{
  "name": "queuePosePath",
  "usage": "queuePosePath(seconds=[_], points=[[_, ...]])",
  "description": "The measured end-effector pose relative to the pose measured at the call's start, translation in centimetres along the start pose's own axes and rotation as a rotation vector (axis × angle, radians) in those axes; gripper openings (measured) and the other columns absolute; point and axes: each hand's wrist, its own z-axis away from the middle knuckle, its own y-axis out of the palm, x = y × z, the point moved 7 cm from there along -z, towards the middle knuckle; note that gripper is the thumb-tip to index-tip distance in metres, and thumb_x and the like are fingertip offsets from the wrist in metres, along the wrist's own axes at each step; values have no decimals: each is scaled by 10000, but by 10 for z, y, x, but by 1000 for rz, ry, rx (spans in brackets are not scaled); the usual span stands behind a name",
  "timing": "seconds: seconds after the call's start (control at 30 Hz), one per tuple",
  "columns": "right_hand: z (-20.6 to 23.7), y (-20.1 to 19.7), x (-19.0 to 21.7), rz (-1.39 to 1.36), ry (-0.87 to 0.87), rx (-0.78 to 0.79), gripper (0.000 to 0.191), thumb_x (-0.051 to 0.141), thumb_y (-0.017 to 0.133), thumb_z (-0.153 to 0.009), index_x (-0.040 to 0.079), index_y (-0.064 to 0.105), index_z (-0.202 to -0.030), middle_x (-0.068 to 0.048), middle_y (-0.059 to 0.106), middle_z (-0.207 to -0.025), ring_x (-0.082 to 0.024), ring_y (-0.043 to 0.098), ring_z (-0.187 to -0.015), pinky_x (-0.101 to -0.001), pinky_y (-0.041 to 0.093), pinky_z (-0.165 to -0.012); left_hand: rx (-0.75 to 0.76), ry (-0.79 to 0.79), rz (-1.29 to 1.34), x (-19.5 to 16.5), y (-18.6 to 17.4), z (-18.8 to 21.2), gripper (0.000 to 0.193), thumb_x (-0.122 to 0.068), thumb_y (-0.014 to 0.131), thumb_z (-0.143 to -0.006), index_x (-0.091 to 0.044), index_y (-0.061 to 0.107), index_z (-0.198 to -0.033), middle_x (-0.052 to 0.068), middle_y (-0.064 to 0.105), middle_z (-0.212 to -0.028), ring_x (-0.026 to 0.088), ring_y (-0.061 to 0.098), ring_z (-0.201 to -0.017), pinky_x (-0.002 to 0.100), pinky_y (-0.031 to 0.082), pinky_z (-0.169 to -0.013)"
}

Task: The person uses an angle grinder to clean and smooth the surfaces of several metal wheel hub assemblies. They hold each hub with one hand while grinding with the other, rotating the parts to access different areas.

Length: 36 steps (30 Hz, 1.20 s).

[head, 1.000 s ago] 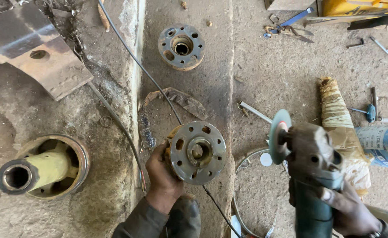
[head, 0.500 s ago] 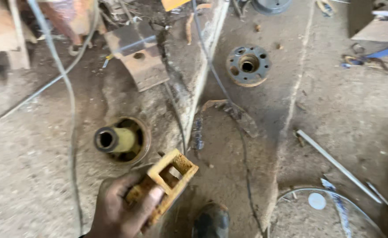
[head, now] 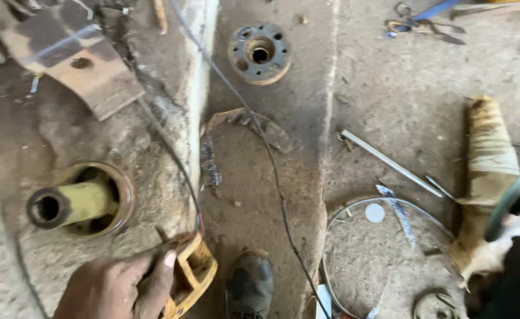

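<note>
Since half a second ago the view has swung back right and down: the yellow bracket (head: 192,277) that I held up in mid-frame now sits low at the bottom edge, and the grinder (head: 517,236) has come back into sight at the right edge.

My left hand (head: 118,286) is closed on the bracket, thumb laid over its upper bar and the fingers wrapped round its left side. That bracket is an open, rusty yellow frame, tilted, just left of my boot (head: 249,283) and below the ridge of the concrete floor (head: 390,100).

My right hand is hidden; I see only the grinder's dark body and the greenish edge of its disc (head: 508,204), so I cannot tell how it is gripped.

Left of the bracket a yellow tube (head: 70,204) lies in a round metal ring (head: 124,195), its dark mouth turned toward me. Up the frame lies a hub (head: 260,54) with bolt holes round a centre bore, well apart from both hands. A thin cable (head: 271,171) runs from the top edge down past the boot. A rusty plate (head: 88,77) lies at upper left. To the right lie a flat metal bar (head: 390,162), a wire loop (head: 360,204) and a wrapped cloth roll (head: 490,153) near the grinder. Pliers (head: 419,20) rest at the top right.
</note>
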Motion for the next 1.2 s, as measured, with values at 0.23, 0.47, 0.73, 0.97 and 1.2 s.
queuePosePath(seconds=[0.23,0.47,0.73,0.97,1.2], points=[[7,46,14,56,-24,4,759,128,786,-825,21,505,-1522,-286,726,-1062,-421,739,-897,-587,622,-745,-591,1211,-65,-177,35,-94,462,-319,482,-1127,60,707,-990,149,718,-711,180,633,-451,290,506,-331],[53,58,-12,106,43,-139,680,105,789,-821,-24,561,-1448,-256,744,-1012,-377,750,-857,-539,628,-711,-512,1375,-866,-199,178,-216,517,-291,368,-1141,136,653,-1206,184,712,-710,178,652,-431,320,530,-321],[29,107,-41,313,236,-142,615,116,863,-772,-37,614,-1313,-194,762,-1004,-334,773,-861,-493,637,-725,-667,1092,-250,-116,178,-134,536,-488,447,-1023,-31,633,-1234,205,783,-1141,387,787,-1023,497,603,-962],[-4,158,-56,566,312,-94,454,146,837,-689,-44,696,-1076,-148,774,-878,-248,734,-732,-411,616,-676,258,592,-305,-59,180,-164,462,-540,505,-1069,-138,639,-1254,107,696,-1258,229,695,-1118,381,605,-989],[-18,183,-62,959,377,-44,542,344,875,-714,-6,718,-1097,-133,803,-899,-229,750,-771,-385,609,-754,-219,615,8,-120,128,-257,711,-520,647,-970,10,493,-1418,257,663,-1170,333,701,-942,437,607,-732]])
